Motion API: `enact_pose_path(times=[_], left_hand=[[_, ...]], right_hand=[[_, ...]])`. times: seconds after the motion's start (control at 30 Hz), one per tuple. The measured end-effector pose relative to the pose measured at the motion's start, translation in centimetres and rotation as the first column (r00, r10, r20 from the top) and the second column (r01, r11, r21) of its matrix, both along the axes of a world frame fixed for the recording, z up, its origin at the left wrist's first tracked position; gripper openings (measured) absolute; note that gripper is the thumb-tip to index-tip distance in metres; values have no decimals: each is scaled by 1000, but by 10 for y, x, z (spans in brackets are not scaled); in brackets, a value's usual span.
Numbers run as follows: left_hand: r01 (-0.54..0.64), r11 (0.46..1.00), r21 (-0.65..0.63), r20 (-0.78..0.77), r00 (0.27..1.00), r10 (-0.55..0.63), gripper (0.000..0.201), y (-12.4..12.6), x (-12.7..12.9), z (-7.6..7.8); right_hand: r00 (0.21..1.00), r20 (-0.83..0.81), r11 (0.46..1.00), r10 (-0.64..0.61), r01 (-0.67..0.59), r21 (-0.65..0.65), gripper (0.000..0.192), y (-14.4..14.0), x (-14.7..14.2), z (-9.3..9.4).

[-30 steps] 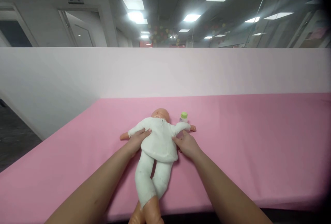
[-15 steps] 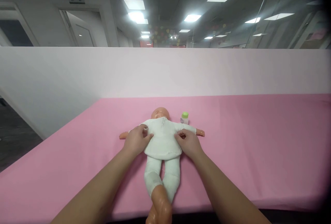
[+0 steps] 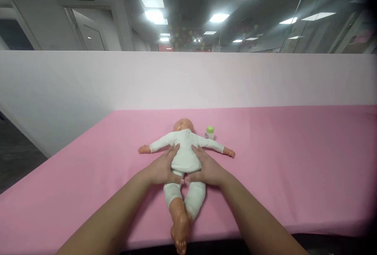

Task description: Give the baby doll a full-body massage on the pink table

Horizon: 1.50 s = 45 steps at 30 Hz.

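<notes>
Both hands wrap the doll's (image 3: 185, 157) waist, left hand (image 3: 161, 167) and right hand (image 3: 206, 167) equally near, fingers curled onto it, while it lies face-up on the pink table (image 3: 279, 161), head pointing away, feet toward me.

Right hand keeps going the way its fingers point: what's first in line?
The right hand already lies on the doll at the waist, fingers aimed up its torso. Further along comes the doll's head; depth is hard to judge.
</notes>
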<state>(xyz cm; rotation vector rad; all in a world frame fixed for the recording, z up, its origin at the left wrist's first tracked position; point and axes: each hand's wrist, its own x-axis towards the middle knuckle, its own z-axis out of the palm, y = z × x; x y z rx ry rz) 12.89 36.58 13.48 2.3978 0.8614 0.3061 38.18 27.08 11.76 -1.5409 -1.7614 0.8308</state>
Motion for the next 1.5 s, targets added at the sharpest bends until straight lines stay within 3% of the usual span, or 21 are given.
enact_pose_path(times=[0.17,0.4,0.57,0.67,0.77,0.87,1.0,1.2,1.37,1.5], left_hand=[[33,999,-20,-9,999,-33,138,7,-4,-2],[42,999,5,-5,999,-42,130,6,-8,10],[-59,991,122,-29,998,63,122,1,-8,17],[-127,958,259,31,992,124,103,-9,-3,23],[-163,913,374,174,979,104,61,-23,7,30],[-71,926,372,154,988,14,33,-36,20,30],[-28,934,356,43,999,14,18,-39,34,21],[-91,948,305,2,995,95,14,-31,35,16],[-165,963,216,109,984,144,20,-25,31,12],[-214,924,317,197,968,157,11,-23,30,8]], right_hand=[[994,-105,1000,26,-28,-14,127,-1,3,5],[946,-311,995,89,-96,-7,121,-7,7,15],[988,-150,995,-31,45,88,104,-7,8,12],[993,-48,960,-110,119,252,79,-7,0,10],[986,-70,877,-154,169,450,31,-8,-12,9],[988,-22,862,-153,145,487,3,-7,-23,8],[981,138,927,-138,79,367,15,-3,-30,8],[960,249,952,-124,44,304,24,-1,-31,10],[979,137,918,-149,85,387,19,-1,-31,5],[978,68,873,-195,141,467,6,2,-29,0]])
